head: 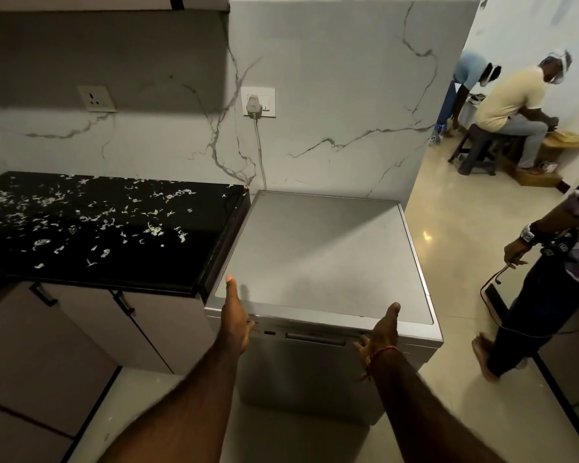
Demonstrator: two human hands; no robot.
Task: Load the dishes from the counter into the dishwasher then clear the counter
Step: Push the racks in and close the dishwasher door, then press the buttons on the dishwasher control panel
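Observation:
A silver dishwasher stands against the marble wall, its door closed. My left hand lies on its top front edge, thumb up on the lid and fingers down over the control strip. My right hand rests the same way near the right end of the front edge, fingers over the panel beside the door handle. Left of the machine is a black counter strewn with several pale food scraps. No dishes show on it.
A plug and cable run down the wall behind the dishwasher. Cabinet doors with black handles sit under the counter. A person stands close at right holding a cord; two others sit farther back on the pale floor.

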